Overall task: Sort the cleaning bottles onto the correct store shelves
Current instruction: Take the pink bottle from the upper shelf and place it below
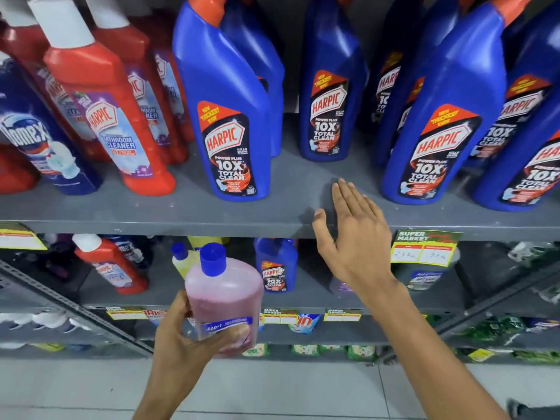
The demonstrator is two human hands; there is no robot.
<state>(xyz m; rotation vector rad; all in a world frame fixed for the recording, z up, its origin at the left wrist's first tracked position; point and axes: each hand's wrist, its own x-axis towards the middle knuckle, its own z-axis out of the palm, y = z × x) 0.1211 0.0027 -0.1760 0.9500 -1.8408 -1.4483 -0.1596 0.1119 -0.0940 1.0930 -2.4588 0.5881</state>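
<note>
Left hand (pixel 185 331) wrapped around the lower half of a pink bottle (pixel 225 298), thumb across the label in front, fingers hidden behind, palm under the left side: a carrying grip, probably chosen to keep the weight low and the cap free. Bottle held in the air in front of the lower shelves, below and left of the right hand, touching no shelf. Long axis near upright, tipped slightly left at the top; blue cap (pixel 213 258) pointing up and a little away toward the shelving, label facing the camera. Right hand (pixel 351 237) empty, flat and spread, palm down, fingertips over the front edge of the grey shelf (pixel 151 212); whether touching or just hovering, cannot tell. Resting in the bare gap between two tall blue bottles (pixel 230 116), one just left of the fingers and another just right, likely steadying or marking a free spot. Red bottles (pixel 106 95) grouped further left of that hand, so kinds kept together in blocks. Just behind the held bottle, on the shelf under the right wrist, a yellow bottle (pixel 180 262) with the same blue cap, seemingly the more fitting place for it.
</note>
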